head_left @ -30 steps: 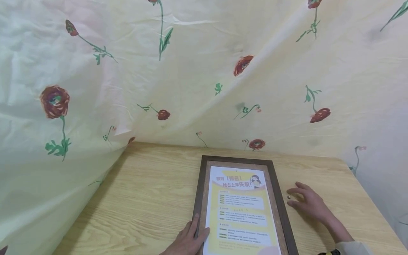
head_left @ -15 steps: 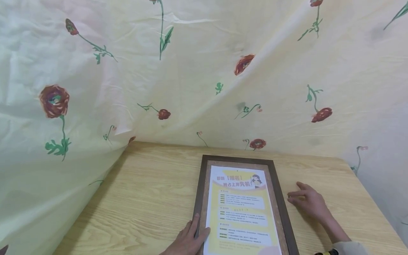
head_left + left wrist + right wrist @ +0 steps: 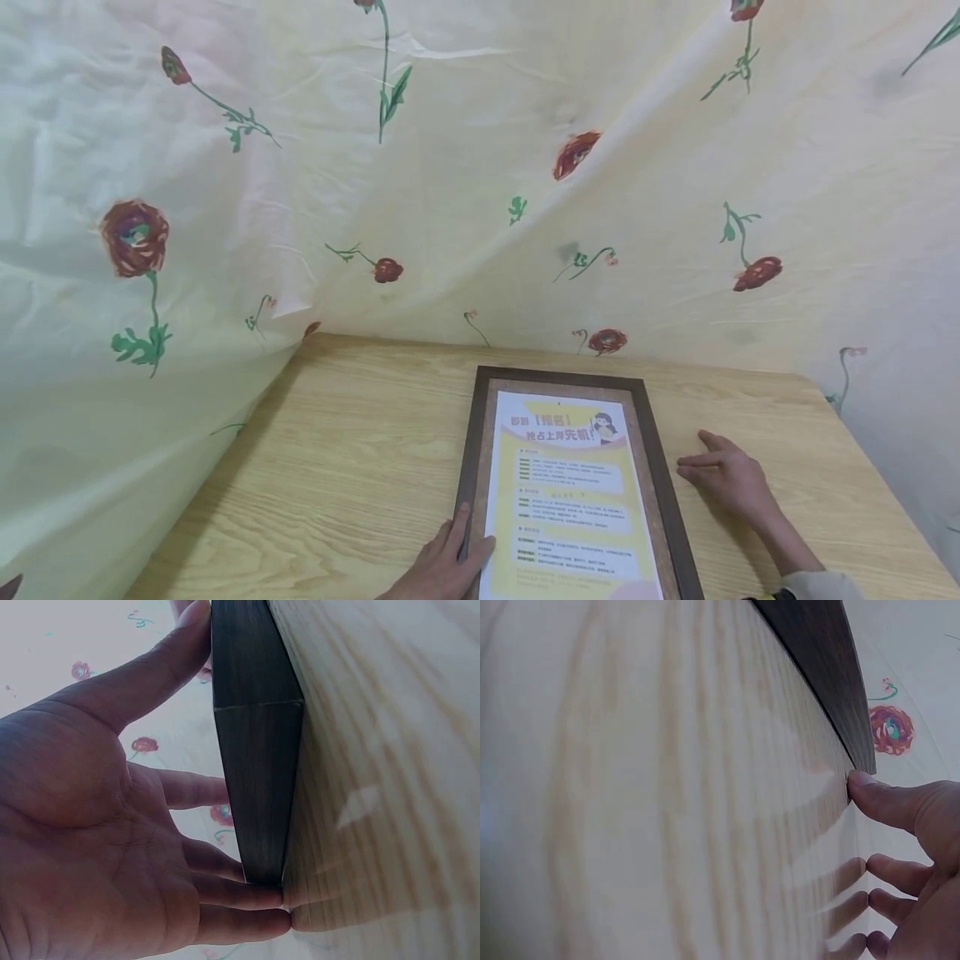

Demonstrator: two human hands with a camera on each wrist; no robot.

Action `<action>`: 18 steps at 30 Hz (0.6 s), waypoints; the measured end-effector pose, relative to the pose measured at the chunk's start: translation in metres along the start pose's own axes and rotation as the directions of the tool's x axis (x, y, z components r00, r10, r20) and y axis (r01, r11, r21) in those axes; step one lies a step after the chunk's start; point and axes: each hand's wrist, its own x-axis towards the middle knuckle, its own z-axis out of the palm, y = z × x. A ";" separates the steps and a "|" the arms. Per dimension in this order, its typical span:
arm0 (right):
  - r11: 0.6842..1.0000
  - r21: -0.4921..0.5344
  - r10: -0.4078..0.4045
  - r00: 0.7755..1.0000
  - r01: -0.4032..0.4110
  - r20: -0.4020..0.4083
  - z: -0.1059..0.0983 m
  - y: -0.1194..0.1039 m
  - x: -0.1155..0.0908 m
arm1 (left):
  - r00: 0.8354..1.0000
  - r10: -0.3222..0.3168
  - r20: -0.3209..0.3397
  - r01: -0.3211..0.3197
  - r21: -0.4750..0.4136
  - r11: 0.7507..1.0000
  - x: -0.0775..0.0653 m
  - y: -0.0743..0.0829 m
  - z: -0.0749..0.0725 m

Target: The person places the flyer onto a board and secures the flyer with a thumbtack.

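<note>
Brown, the picture frame (image 3: 660,467) lies on the worktop (image 3: 337,442) in the left hand's (image 3: 442,562) grip, while beside it the right hand (image 3: 731,483) has narrowed, a shiny bit now unseen, perhaps pinched, I cannot tell.

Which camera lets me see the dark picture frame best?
The head view: it shows the picture frame from above, top and both sides, though its bottom is cut off. The left wrist view shows just a corner by the left hand; the right wrist view, only some edge near the right hand.
</note>
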 end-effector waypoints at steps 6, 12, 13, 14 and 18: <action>1.000 -0.011 0.007 1.000 -0.007 -0.001 0.000 0.000 0.000 | 1.000 -0.004 0.001 0.004 0.011 1.000 0.000 0.001 -0.001; 0.999 -0.010 0.031 1.000 -0.030 0.007 -0.001 -0.002 0.000 | 1.000 -0.013 0.004 0.013 -0.002 1.000 0.000 0.002 -0.001; 0.999 -0.010 0.033 0.999 -0.033 0.009 -0.001 -0.002 0.000 | 1.000 -0.015 0.004 0.015 -0.003 1.000 0.000 0.002 -0.001; 0.999 -0.010 0.034 0.999 -0.034 0.009 -0.001 -0.002 0.000 | 1.000 -0.016 0.003 0.016 -0.003 1.000 0.000 0.002 0.000; 0.999 -0.011 0.036 0.999 -0.036 0.011 -0.002 -0.004 0.001 | 1.000 -0.016 -0.002 0.016 -0.004 1.000 0.000 0.003 0.000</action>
